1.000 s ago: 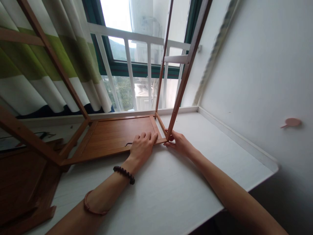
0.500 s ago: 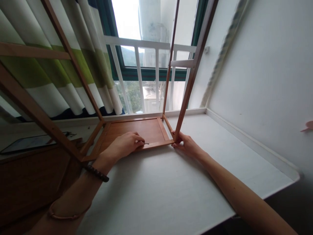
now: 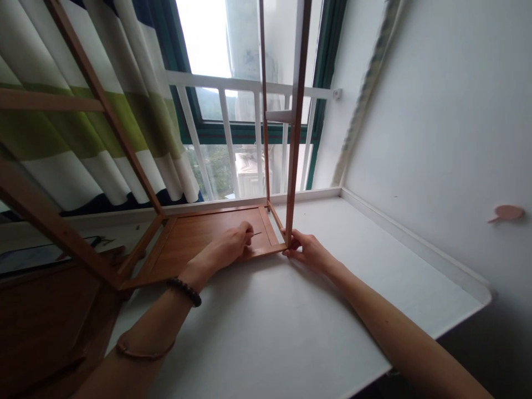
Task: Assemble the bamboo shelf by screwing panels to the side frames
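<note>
The frame (image 3: 293, 166) stands on the white table (image 3: 270, 327), toward its far left part, close under the window. Nearest to us our forearms reach out over the bare table top, the left one with a thin cord (image 3: 143, 352) and, further up at the wrist, a string of dark beads (image 3: 185, 291). To the left of that arm some loose brown boards (image 3: 45, 327) lie low beside the table, not joined to anything that we can see. Our left hand (image 3: 228, 247) rests on the near edge of the frame's flat panel (image 3: 195, 235), fingers pinched shut on a thin metal key (image 3: 256, 234) whose tip points at the panel's near right corner. Our right hand (image 3: 306, 253) is just beside it, closed around the foot of the post (image 3: 290, 221) that rises from that corner. As far as we can judge, the frame is well along: the panel sits inside its rails, posts rise from its corners and cross bars link them higher up, though whether this corner joint is tight we cannot tell, and the boards on the left look unused. Beyond the frame a striped green and white curtain (image 3: 62, 138) hangs at the left, a white rail (image 3: 233, 87) crosses the window (image 3: 208, 39), and on the plain wall (image 3: 436, 111) to the right sits a small pink hook (image 3: 507, 212).
</note>
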Motion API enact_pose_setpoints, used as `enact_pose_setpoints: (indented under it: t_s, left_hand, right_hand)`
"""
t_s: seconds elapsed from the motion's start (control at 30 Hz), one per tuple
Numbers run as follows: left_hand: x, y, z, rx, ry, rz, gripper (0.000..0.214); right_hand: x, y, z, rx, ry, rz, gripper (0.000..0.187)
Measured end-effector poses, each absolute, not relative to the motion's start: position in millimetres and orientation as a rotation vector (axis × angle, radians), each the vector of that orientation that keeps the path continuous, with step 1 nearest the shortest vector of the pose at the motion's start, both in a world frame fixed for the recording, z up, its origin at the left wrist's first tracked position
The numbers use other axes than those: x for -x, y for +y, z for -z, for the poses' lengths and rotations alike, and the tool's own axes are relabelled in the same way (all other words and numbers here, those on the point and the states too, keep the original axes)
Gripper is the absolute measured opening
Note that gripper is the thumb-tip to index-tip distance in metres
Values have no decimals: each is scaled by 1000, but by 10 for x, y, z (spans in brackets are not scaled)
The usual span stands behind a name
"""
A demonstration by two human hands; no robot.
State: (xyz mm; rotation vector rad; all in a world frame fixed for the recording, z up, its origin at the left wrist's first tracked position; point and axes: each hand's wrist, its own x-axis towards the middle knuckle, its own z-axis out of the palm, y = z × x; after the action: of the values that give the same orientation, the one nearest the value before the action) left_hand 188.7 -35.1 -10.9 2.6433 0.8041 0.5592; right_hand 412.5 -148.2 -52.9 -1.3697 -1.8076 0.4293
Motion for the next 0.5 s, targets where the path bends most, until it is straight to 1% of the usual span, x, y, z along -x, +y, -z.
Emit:
enact_pose_setpoints:
  t_s: [0.17,0.3,0.4,0.5]
  left_hand:
    - [-2220,-410,-37,-2242,546,-819,29]
    - [-2383,-507,-215,-1990,333,-1041,27]
    - [-2459,-592,-318,-1964,218,-1079,24]
    - [-2531,-644,-354,-1941,205,-1108,23]
  right_hand:
    - [-4136,-1462,526,1367,-1779,-491,51]
    - [-4136,-1454,518,1377,-1769,-506,49]
    - [-4128,-1456,511,1387,-1757,-505,45]
    - [-4120,-1458,504,1387,-1742,-522,42]
